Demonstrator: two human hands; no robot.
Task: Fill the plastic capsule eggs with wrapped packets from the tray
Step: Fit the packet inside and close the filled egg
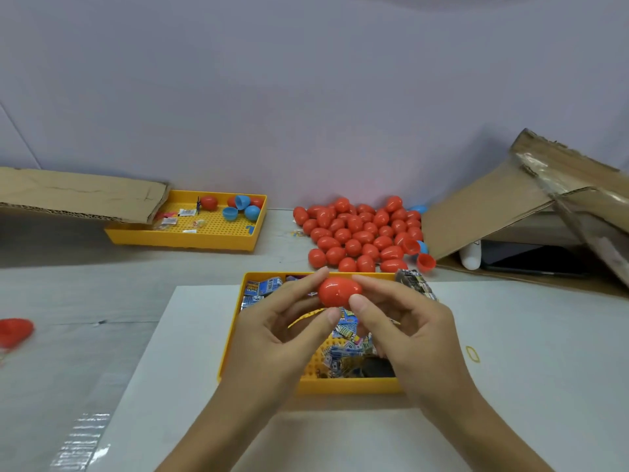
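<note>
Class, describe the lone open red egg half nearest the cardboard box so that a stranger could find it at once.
Start at the big pile of red eggs behind the near yellow tray. Go to the pile's right front corner, by the cardboard box. There lies a red egg half, open and hollow, unlike the closed eggs beside it.

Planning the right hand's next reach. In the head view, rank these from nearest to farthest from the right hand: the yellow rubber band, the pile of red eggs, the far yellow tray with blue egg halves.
From the right hand:
1. Yellow rubber band, just to its right on the white sheet.
2. Pile of red eggs, behind the near tray.
3. Far yellow tray, back left, partly under cardboard.
</note>
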